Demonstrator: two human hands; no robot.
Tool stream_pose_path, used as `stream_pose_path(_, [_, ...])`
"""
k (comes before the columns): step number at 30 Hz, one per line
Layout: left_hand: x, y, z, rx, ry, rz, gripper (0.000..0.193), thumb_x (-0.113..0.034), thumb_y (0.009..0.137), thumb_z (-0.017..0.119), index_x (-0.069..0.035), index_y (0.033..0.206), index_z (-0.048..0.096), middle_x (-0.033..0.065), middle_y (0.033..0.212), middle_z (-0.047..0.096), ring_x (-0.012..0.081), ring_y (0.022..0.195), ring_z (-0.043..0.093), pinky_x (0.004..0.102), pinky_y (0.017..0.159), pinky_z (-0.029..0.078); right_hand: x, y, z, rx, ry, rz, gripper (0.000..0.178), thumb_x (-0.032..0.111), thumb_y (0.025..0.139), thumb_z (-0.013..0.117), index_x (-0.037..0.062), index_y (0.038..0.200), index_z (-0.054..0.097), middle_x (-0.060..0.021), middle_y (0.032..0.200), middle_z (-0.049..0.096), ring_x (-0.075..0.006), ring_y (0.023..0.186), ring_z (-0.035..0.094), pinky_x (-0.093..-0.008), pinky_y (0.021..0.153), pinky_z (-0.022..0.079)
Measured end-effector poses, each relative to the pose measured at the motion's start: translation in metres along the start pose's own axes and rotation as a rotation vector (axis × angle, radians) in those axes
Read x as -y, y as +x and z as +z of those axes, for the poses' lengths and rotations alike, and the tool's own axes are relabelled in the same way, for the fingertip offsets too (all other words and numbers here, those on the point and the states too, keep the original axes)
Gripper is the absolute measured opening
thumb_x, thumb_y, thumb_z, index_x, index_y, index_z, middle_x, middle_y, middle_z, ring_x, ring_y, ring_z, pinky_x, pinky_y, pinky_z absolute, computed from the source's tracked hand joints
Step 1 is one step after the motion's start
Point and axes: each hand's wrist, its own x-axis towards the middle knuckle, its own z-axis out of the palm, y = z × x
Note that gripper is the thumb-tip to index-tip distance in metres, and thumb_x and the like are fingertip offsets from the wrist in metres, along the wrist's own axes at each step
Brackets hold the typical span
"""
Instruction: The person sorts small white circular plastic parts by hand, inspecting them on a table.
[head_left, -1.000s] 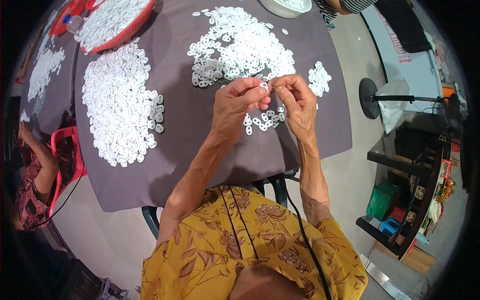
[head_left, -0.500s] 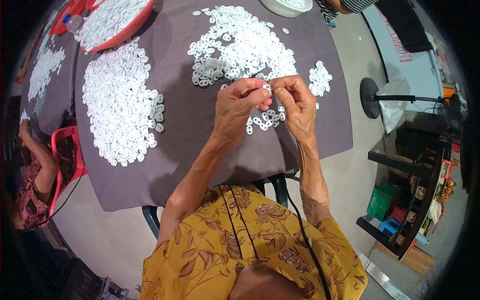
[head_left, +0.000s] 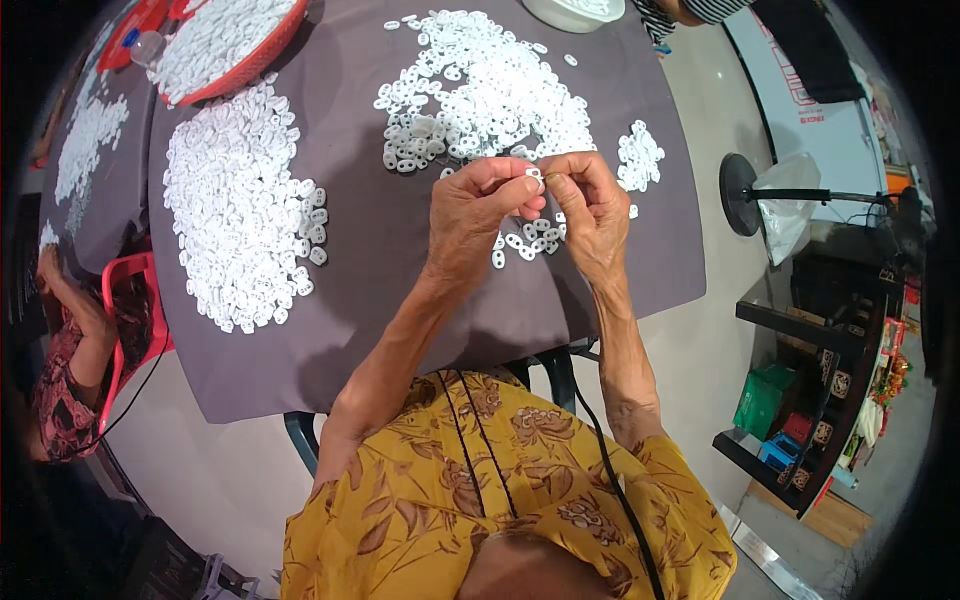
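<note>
My left hand [head_left: 472, 215] pinches a small white oval two-hole piece [head_left: 534, 174] between thumb and fingertips. Close against it, my right hand [head_left: 594, 215] is closed in a pinch; whatever lies between its fingertips is too small to make out. Below the hands lie several similar loose pieces [head_left: 532, 240]. A broad heap of them [head_left: 500, 90] spreads just beyond the hands. To the left is a large dense pile [head_left: 235, 210], and a small cluster [head_left: 640, 158] sits to the right.
A grey cloth [head_left: 350, 250] covers the table. At its far left stands a red basket [head_left: 275, 65] full of white pieces, beside a clear bottle [head_left: 147, 47]. A white bowl [head_left: 570, 18] is at the far edge. Another person's arm [head_left: 85, 310] shows at left, near a red chair [head_left: 150, 290].
My right hand has shifted very slightly to the left; both hands otherwise keep their pinch at the same white piece.
</note>
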Motion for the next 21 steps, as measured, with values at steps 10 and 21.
stream_pose_path(10, [0.007,0.001,-0.001,-0.008,0.000,0.017,0.015,-0.007,0.077,0.061,0.004,0.088,0.061,0.0066,0.074,0.061,0.0104,0.065,0.057,0.0219,0.060,0.047,-0.006,-0.003,0.004,-0.051,-0.102,-0.061,0.006,0.006,0.086,0.052,0.0005,0.085,0.054,-0.0045,0.083,0.059,-0.0075,0.073,0.051,-0.0213,0.066,0.043])
stream_pose_path(21, [0.006,0.002,-0.001,-0.069,-0.068,-0.084,0.023,-0.009,0.077,0.063,0.006,0.093,0.059,0.0098,0.081,0.061,0.0145,0.070,0.060,0.0252,0.066,0.050,-0.006,0.003,-0.003,-0.002,0.191,0.139,0.009,0.007,0.085,0.054,-0.0003,0.090,0.056,-0.0045,0.085,0.059,-0.0096,0.078,0.054,-0.0231,0.071,0.043])
